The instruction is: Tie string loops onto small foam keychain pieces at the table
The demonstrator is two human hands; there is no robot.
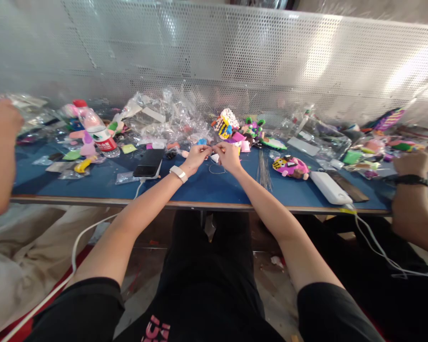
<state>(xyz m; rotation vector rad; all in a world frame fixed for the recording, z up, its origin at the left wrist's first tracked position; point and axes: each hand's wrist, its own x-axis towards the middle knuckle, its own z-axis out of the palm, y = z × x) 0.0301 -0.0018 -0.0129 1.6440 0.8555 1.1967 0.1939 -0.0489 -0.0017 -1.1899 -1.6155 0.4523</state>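
My left hand (pixel 196 159) and my right hand (pixel 228 156) meet above the blue table (pixel 207 190), fingertips pinched close together. Whatever sits between the fingers is too small to make out. Below them a thin curved strand (pixel 217 171) shows against the blue; I cannot tell whether it is held. Just behind my hands lie pink clay pieces (pixel 239 137) and a yellow, black and white clay figure (pixel 225 124). To the right of my right hand is a bundle of thin wires (pixel 263 171), then a pink and yellow clay figure (pixel 290 167).
Left of my hands rests a phone (pixel 149 164) with a white cable; farther left stands a bottle (pixel 100 133). Crumpled clear plastic bags (pixel 167 116) lie along the perforated metal panel (pixel 199 52). A white power bank (pixel 330 187) lies right. Co-workers' arms (pixel 412 190) flank both sides.
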